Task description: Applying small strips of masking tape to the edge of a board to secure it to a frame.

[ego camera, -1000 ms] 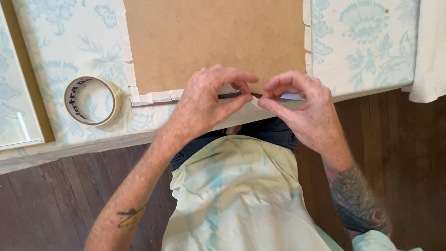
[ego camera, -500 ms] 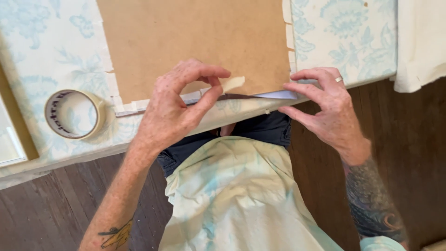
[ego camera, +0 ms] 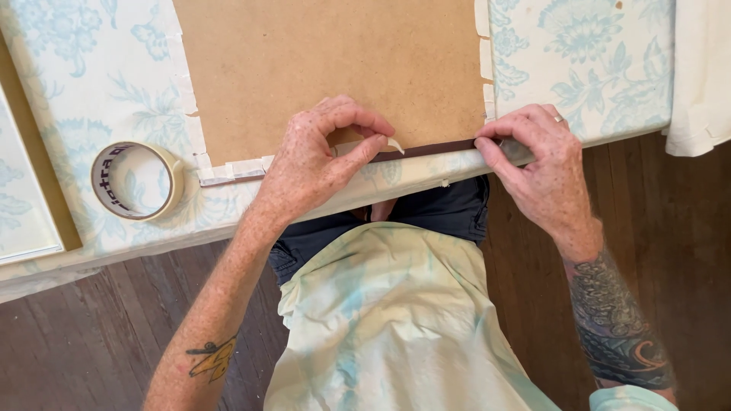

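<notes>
Nearest the camera is the person's pale green and white shirt point(ego camera: 396, 320), with the dark wooden floor point(ego camera: 91, 350) on either side. Both forearms reach forward to the near edge of the table covered in a white cloth with a pale blue floral print point(ego camera: 609, 68).

The left hand point(ego camera: 316, 164) is arched over the lower edge of the flat brown hardboard backing panel point(ego camera: 327, 61). Its thumb and forefinger are pinched shut on the loose end of a strip of cream masking tape point(ego camera: 384, 143), which curls up just past the fingertips. It appears to be lifting the strip off the edge, since a dark brown frame edge point(ego camera: 434, 149) shows bare between the two hands.

The right hand point(ego camera: 537, 167) lies at the panel's lower right corner, fingers curled and pressed down on the frame edge, seemingly to steady it. Whether it grips anything cannot be told.

Pieces of the same tape run along the panel's left edge point(ego camera: 190, 106) and right edge point(ego camera: 483, 61). Well left of the hands, a roll of cream masking tape point(ego camera: 137, 181) lies flat on the cloth. At the far left edge sits part of a frame with a light wooden border point(ego camera: 34, 183).
</notes>
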